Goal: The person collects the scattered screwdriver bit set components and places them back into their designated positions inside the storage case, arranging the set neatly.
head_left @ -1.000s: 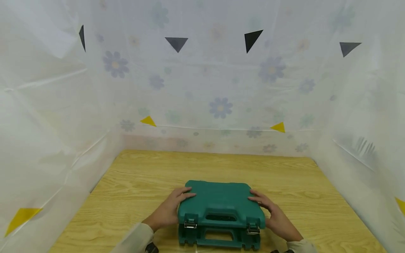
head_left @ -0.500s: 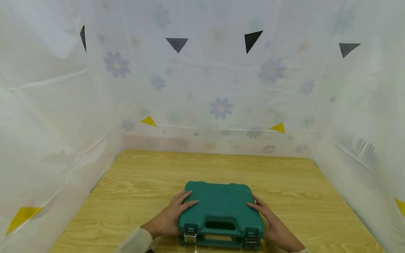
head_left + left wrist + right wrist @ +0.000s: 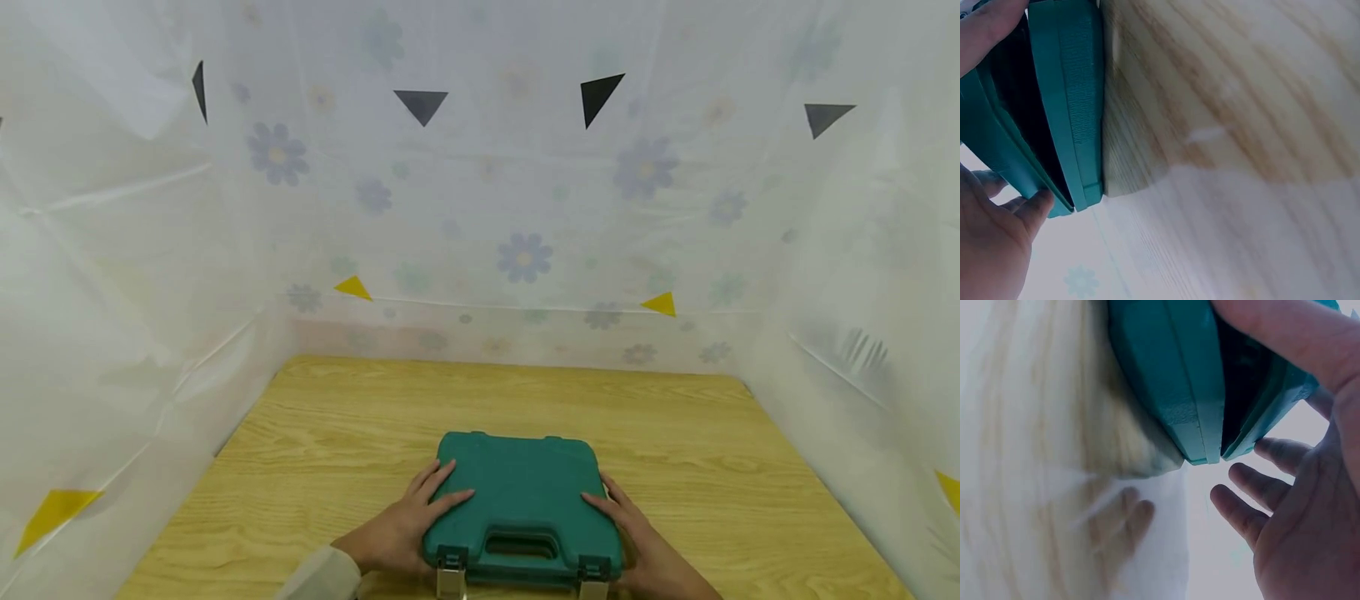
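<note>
A green plastic tool case (image 3: 525,479) lies on the table with its handle side nearest me. Its lid is slightly raised: both wrist views show a dark gap between the lid (image 3: 991,140) and the base (image 3: 1072,94). My left hand (image 3: 401,529) rests against the case's left side, thumb on top, with a fingertip touching the lid's edge in the left wrist view. On the other side, my right hand (image 3: 648,550) touches the lid with its thumb, its other fingers spread and fairly straight. Two metal latches, left latch (image 3: 452,582) and right latch (image 3: 592,590), hang at the front.
The wood-grain table (image 3: 360,417) stretches behind and beside the case. Pale flowered sheeting (image 3: 480,208) encloses the table at the back and both sides, with black and yellow triangles on it.
The lid has come down towards the base, and both hands have moved slightly nearer me with it. The front latches have dropped lower in view.
</note>
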`<state>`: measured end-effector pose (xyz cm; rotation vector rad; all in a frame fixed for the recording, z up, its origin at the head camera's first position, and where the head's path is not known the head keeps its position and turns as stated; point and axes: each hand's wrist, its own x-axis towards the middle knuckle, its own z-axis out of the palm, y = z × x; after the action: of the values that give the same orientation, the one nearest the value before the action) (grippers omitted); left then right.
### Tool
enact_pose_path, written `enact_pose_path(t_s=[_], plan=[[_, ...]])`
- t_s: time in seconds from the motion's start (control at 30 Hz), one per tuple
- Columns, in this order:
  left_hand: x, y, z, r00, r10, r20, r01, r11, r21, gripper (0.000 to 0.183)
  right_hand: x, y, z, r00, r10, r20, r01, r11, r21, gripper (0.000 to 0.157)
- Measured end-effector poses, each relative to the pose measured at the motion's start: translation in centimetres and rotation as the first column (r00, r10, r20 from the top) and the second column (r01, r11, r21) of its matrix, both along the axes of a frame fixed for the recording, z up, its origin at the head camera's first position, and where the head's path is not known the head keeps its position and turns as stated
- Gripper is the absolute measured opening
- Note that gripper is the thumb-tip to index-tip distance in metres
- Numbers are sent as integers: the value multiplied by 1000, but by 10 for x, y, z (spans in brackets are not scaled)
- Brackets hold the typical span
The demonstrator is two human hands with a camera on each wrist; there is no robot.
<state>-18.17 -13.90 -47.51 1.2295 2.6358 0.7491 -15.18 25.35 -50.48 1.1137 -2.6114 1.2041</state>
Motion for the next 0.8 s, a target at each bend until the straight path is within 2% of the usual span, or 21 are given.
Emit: enact_pose_path(t_s=[0.3, 0.47, 0.8], plan=[[2, -1, 1, 1000, -22, 1, 22, 999, -39, 104, 0, 8, 1, 994, 36, 102, -38, 999, 19, 96], [4, -1, -1, 999, -34, -10, 33, 997, -68, 101, 2, 12, -1, 996, 56, 64, -60, 997, 57, 96], [5, 0, 0, 1000, -26, 17, 28, 995, -92, 99, 5, 13, -2, 992, 44, 122, -50, 998, 49, 93]])
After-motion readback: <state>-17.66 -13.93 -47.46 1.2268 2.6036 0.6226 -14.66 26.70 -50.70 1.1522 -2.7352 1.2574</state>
